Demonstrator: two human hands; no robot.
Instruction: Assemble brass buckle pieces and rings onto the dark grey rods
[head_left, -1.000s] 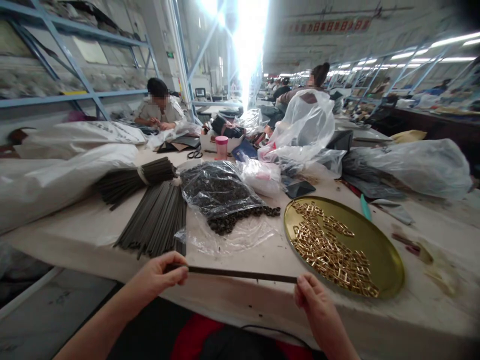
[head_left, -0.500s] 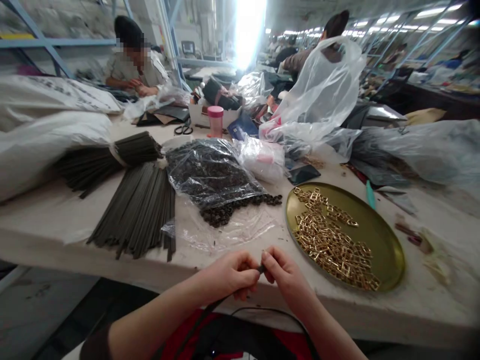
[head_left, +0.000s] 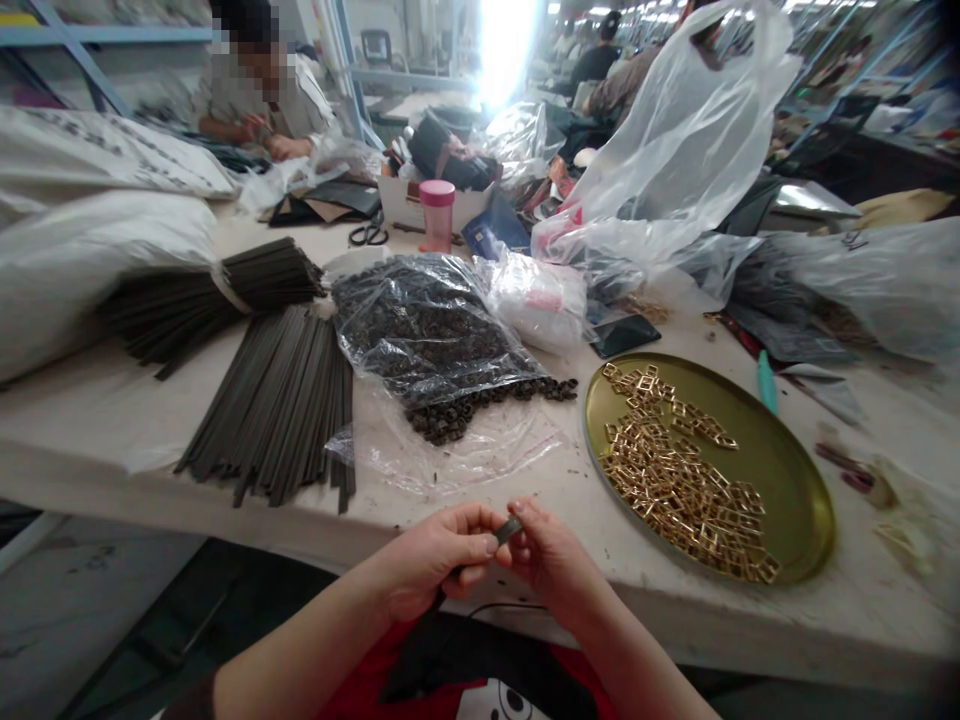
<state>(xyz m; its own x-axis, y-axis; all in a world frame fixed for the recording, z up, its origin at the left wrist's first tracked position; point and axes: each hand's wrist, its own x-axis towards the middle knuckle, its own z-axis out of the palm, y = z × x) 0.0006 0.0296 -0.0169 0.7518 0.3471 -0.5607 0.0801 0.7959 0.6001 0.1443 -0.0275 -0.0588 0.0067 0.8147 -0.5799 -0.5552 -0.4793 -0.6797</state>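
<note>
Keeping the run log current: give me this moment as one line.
left hand: holds dark strip | right hand: at strip's end | gold rings: on round tray | other strips: on table

Head view: through the head-worn camera I look forward and obliquely down, over the near edge of the surface (head_left: 112,420), which spans the frame's width. The left hand (head_left: 431,560) and right hand (head_left: 551,550) lie close to the lens, low and central; the round tray (head_left: 780,480) sits to their right. Farther off, my sight line reaches a bright light (head_left: 506,50) at the upper edge.
</note>
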